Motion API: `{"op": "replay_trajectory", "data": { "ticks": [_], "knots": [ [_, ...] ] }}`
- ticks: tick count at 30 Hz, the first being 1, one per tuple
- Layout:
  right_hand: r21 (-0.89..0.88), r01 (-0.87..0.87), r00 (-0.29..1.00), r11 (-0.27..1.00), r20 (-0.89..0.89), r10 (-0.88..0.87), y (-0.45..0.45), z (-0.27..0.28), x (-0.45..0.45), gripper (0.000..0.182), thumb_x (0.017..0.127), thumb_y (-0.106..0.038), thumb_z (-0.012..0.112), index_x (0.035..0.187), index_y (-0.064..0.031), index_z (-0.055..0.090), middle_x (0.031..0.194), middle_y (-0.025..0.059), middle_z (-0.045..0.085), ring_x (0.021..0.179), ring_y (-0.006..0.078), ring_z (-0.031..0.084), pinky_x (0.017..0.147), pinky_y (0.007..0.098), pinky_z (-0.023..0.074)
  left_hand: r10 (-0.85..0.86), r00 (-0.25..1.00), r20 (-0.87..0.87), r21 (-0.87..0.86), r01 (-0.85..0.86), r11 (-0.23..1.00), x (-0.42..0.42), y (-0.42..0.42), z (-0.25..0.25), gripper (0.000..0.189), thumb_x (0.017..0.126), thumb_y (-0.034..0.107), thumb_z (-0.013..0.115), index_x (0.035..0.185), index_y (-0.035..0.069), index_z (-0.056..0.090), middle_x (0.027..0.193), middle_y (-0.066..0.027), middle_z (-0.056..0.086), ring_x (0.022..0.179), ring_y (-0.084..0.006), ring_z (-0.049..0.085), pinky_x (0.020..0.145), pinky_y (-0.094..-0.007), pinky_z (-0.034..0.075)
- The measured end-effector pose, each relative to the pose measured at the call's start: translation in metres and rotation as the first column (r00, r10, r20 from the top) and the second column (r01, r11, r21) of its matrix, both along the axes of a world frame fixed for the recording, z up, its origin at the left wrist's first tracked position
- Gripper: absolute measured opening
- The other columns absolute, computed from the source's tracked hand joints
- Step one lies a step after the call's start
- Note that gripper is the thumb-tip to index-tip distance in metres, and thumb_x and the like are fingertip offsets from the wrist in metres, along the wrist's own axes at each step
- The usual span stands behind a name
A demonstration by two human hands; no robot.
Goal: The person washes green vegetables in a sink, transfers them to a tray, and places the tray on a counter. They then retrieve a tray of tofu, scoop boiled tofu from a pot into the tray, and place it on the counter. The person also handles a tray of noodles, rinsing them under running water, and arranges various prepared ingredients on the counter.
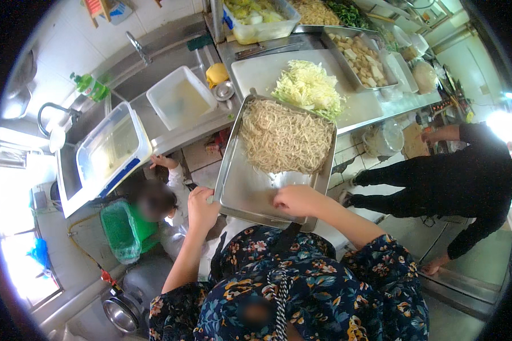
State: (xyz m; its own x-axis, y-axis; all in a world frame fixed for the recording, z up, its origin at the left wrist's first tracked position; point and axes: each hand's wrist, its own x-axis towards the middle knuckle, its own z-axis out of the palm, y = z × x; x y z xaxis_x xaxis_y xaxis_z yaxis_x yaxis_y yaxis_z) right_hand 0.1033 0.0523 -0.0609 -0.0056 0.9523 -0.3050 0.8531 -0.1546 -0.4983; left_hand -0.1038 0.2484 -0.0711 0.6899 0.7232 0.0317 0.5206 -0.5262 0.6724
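Note:
A rectangular stainless steel tray (239, 187) lies in front of my body, its far end at the counter edge. Pale thin strands (288, 136), noodles or bean sprouts, fill its far part, while the near part shows bare metal. My left hand (202, 209) grips the tray's left rim near the close corner. Inside the tray, my right hand (296, 200) is low over the bare bottom with fingers curled down. Whether those fingers hold anything is hidden. Just past the tray, a heap of shredded cabbage (309, 89) sits on a white cutting board (256, 70).
A tray of tofu cubes (360, 59) and a plastic tub of cut leaves (260, 25) stand farther back. Knives (269, 49) lie behind the board. Left is a sink with a white basin (179, 98). One person (158, 200) is close at left; another (461, 179) stands right.

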Motion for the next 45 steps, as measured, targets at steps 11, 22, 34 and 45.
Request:
{"op": "replay_trajectory", "data": {
  "ticks": [11,22,34,45],
  "knots": [
    [0.32,-0.197,0.979,0.927,0.011,0.204,0.016,-0.051,-0.032,0.017,0.082,-0.021,0.052,0.092,-0.0111,0.062,0.1,0.0087,0.057,0.091,0.0279,0.059,0.074,0.0393,0.0506,-0.037,0.999,-0.03,0.004,0.037,0.999,0.004,0.003,0.011,0.024,0.06,0.003,0.059,0.082,0.0,0.068,0.083,-0.0156,0.06,0.084,-0.0326,0.057,0.078,-0.0366,0.045],
    [0.4,0.096,0.964,0.911,0.192,-0.186,0.121,-0.039,-0.022,0.018,0.083,-0.014,0.049,0.093,-0.0023,0.057,0.078,0.0153,0.059,0.073,0.0322,0.064,0.062,0.043,0.0529,-0.028,0.997,-0.07,0.02,0.029,0.999,0.003,-0.001,0.015,0.019,0.061,0.006,0.059,0.077,-0.003,0.065,0.076,-0.0182,0.058,0.079,-0.0354,0.055,0.074,-0.0394,0.046],
    [0.608,0.348,0.881,0.714,0.049,-0.471,0.086,0.03,-0.002,0.029,0.081,-0.013,0.055,0.109,-0.0039,0.056,0.089,0.0132,0.054,0.077,0.0285,0.059,0.059,0.0376,0.0512,-0.033,0.998,-0.051,-0.087,0.028,0.996,0.001,0.001,0.012,0.01,0.061,0.004,0.056,0.064,-0.004,0.052,0.064,-0.0171,0.052,0.066,-0.0338,0.053,0.058,-0.0395,0.041],
    [-0.272,0.927,0.071,0.259,-0.55,-0.832,-0.114,-0.059,-0.039,0.067,0.077,-0.026,0.065,0.131,0.0034,0.037,0.115,0.0186,0.052,0.1,0.0281,0.053,0.087,0.0389,0.044,-0.237,0.971,-0.041,-0.722,0.135,0.679,0.016,0.033,-0.005,0.057,0.06,0.0,0.061,0.116,-0.002,0.047,0.101,-0.0108,0.06,0.086,-0.0192,0.058,0.075,-0.0312,0.048]
  ]
}}
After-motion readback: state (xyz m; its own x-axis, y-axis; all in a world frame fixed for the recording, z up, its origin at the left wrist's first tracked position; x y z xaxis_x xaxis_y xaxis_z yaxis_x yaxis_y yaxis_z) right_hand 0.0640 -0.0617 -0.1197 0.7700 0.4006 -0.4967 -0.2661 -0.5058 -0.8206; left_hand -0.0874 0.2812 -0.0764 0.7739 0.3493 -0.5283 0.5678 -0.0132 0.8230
